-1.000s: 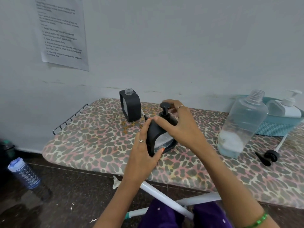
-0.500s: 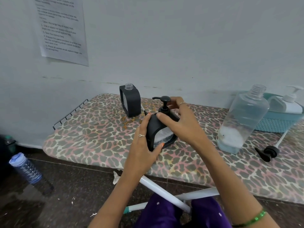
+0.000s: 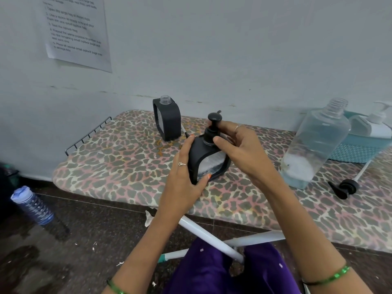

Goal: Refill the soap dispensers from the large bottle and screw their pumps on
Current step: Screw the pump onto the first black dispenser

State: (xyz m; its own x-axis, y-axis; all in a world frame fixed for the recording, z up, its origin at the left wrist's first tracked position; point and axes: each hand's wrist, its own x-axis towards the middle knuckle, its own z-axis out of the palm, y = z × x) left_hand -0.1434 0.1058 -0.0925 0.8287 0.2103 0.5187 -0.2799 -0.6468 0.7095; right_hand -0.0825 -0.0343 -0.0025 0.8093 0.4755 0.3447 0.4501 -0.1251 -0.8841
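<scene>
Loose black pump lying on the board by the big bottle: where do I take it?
Take the loose pump by its round collar, coming from above. It lies on its side, spout toward you and white tube toward the basket; the collar is its widest part.

Soft, even, fairly dim light w/ bluish cast, faint shadows only, no harsh glare; wide-angle bending at edges, wall notice (image 3: pixel 74 31) text slightly blurred, center reasonably sharp.
</scene>
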